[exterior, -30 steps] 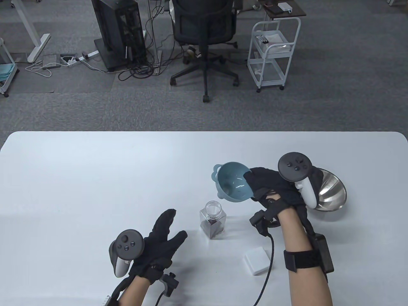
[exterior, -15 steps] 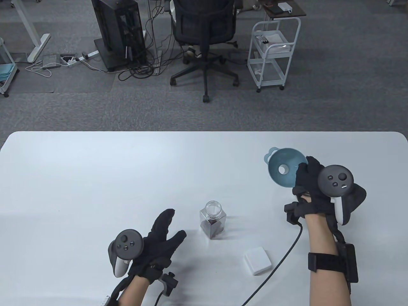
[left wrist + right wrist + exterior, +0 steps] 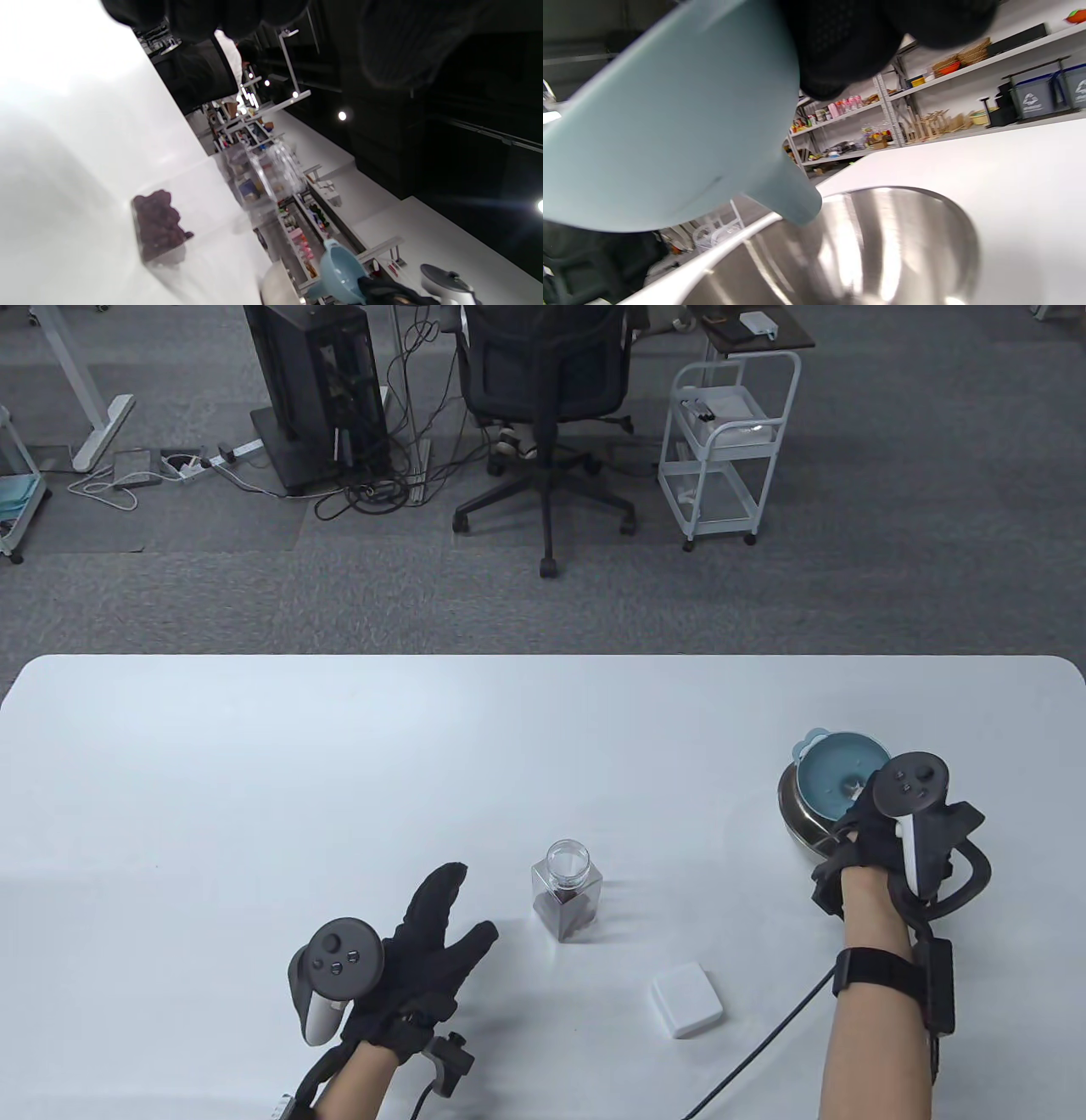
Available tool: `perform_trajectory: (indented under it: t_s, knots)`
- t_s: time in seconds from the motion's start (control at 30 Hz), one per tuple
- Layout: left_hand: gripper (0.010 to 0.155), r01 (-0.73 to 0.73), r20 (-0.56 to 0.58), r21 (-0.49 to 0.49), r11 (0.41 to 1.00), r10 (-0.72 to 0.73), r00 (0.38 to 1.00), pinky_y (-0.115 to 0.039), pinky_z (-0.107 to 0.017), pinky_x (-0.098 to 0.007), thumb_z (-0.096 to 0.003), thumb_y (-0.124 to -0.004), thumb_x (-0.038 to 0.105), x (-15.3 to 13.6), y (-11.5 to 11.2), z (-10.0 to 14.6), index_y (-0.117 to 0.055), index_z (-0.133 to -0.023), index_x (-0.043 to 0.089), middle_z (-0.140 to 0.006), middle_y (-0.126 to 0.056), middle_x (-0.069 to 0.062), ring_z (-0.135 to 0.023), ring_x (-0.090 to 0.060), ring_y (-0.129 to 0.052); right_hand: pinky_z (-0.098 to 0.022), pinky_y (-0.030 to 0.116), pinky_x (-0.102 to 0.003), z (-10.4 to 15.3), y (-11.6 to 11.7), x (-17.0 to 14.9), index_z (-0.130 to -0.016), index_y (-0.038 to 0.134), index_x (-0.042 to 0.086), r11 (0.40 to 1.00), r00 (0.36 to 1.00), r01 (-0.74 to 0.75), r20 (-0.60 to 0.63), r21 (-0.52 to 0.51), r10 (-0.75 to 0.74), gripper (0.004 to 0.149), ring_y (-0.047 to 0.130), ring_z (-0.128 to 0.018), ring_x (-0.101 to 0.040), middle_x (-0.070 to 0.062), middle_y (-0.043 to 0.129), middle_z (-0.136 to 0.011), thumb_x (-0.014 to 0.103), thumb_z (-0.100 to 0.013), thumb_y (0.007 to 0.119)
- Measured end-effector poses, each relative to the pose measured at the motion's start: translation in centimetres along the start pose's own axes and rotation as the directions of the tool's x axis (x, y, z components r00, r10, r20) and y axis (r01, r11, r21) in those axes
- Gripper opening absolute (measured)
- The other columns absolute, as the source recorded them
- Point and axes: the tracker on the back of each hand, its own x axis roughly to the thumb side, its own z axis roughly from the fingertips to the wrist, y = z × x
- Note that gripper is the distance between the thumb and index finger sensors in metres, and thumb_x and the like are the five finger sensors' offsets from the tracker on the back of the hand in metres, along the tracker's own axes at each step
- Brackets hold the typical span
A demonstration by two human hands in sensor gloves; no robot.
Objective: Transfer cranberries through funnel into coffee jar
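While the right hand [image 3: 882, 831] holds the blue plastic funnel [image 3: 836, 776] over the steel bowl [image 3: 797, 814], an early release could tip it onto the counter [image 3: 339, 780].

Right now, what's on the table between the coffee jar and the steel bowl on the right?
Nothing: in the table view, the stretch from the coffee jar to the steel bowl is bare white tabletop. The small white square lid lies nearer the person, off that line.

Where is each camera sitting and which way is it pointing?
Table view: high, looking down at table; both forearms, left hand, right hand show.
Left wrist view: tilted sideways toward jar; fingertips at top.
Right wrist view: low, looking up past funnel into bowl; fingers at top.
All three show the funnel.
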Motion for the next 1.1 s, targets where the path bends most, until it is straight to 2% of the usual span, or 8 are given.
perform_trajectory:
  t_s: [0.33,0.47,0.57,0.7,0.97,1.1]
  knots:
    - [0.085,0.012,-0.01,-0.008,1.0,-0.013,1.0,-0.056,-0.075,-0.064,-0.0513,-0.076,0.057,0.0,-0.1,0.0,-0.039,-0.114,0.011,-0.118,-0.042,-0.022,-0.109,-0.051,-0.054,-0.031,0.08,-0.035,-0.7,4.7,0.0,-0.094,0.067,0.006,0.973,0.973,-0.229,-0.003,0.032,0.23,0.052,0.091,-0.043,-0.027,-0.015,0.091,-0.074,0.034,-0.051,0.072]
    - [0.085,0.015,-0.008,-0.02,1.0,-0.015,1.0,-0.056,-0.075,-0.064,-0.0514,-0.075,0.057,0.0,-0.3,-0.1,-0.039,-0.114,0.011,-0.119,-0.042,-0.021,-0.11,-0.051,-0.054,-0.032,0.08,-0.034,-0.8,5.8,0.6,-0.094,0.068,0.007,0.947,0.948,-0.318,0.009,0.045,0.318,0.051,0.091,-0.045,-0.025,-0.014,0.092,-0.074,0.035,-0.051,0.072]
    - [0.085,0.015,-0.009,-0.024,1.0,-0.015,1.0,-0.056,-0.075,-0.064,-0.0513,-0.076,0.057,0.0,-0.4,-0.1,-0.04,-0.114,0.011,-0.119,-0.042,-0.021,-0.11,-0.051,-0.054,-0.032,0.08,-0.034,-0.8,6.3,0.9,-0.093,0.068,0.007,0.942,0.943,-0.332,0.018,0.052,0.331,0.051,0.092,-0.045,-0.026,-0.014,0.093,-0.073,0.034,-0.05,0.073]
    - [0.085,0.015,-0.013,-0.026,1.0,-0.015,1.0,-0.056,-0.075,-0.064,-0.0513,-0.076,0.057,0.0,-0.5,-0.1,-0.04,-0.114,0.011,-0.118,-0.042,-0.022,-0.11,-0.051,-0.054,-0.032,0.081,-0.033,-0.7,6.6,1.1,-0.093,0.068,0.008,0.937,0.939,-0.344,0.029,0.06,0.342,0.052,0.093,-0.043,-0.03,-0.013,0.094,-0.074,0.035,-0.05,0.074]
    - [0.085,0.027,-0.03,-0.037,0.999,-0.028,0.999,-0.056,-0.075,-0.064,-0.0513,-0.076,0.057,-0.2,-0.8,-0.4,-0.039,-0.114,0.011,-0.119,-0.042,-0.021,-0.11,-0.051,-0.054,-0.036,0.082,-0.035,-0.7,6.0,0.8,-0.096,0.065,0.008,0.946,0.951,-0.31,0.052,0.097,0.306,0.058,0.094,-0.05,-0.03,-0.014,0.091,-0.08,0.04,-0.049,0.076]
    - [0.086,0.043,-0.062,-0.062,0.997,-0.046,0.997,-0.055,-0.075,-0.064,-0.0514,-0.076,0.057,-0.4,-1.3,-0.8,-0.038,-0.114,0.011,-0.119,-0.039,-0.022,-0.11,-0.052,-0.051,-0.04,0.082,-0.038,-0.3,4.8,0.5,-0.099,0.061,0.009,0.958,0.962,-0.269,0.073,0.101,0.263,0.065,0.093,-0.064,-0.033,-0.016,0.084,-0.091,0.047,-0.048,0.075]
